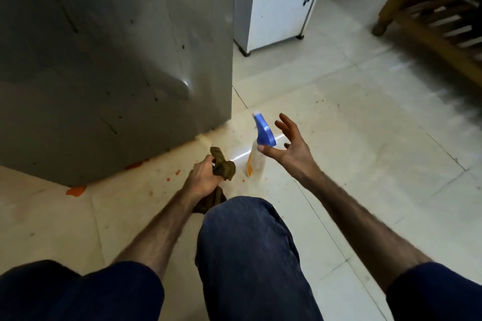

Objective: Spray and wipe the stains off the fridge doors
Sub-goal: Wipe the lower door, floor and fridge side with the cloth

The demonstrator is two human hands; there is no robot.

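Note:
The grey fridge door (112, 60) fills the upper left, speckled with dark spots and streaks. A spray bottle (257, 159) with a blue trigger head stands on the floor just right of the fridge's lower corner. My right hand (289, 146) is beside the bottle's head with fingers spread and straight; the thumb tip is at the blue head, not wrapped round it. My left hand (202, 177) grips a crumpled olive-brown cloth (221, 167) low near the fridge's base.
Pale tiled floor (352, 138) carries orange spatter and orange smears (75, 190) along the fridge's base. A white cabinet (281, 2) stands behind the fridge's right edge. A wooden slatted chair (438, 13) is at the upper right. My knee (247, 242) is bent in front.

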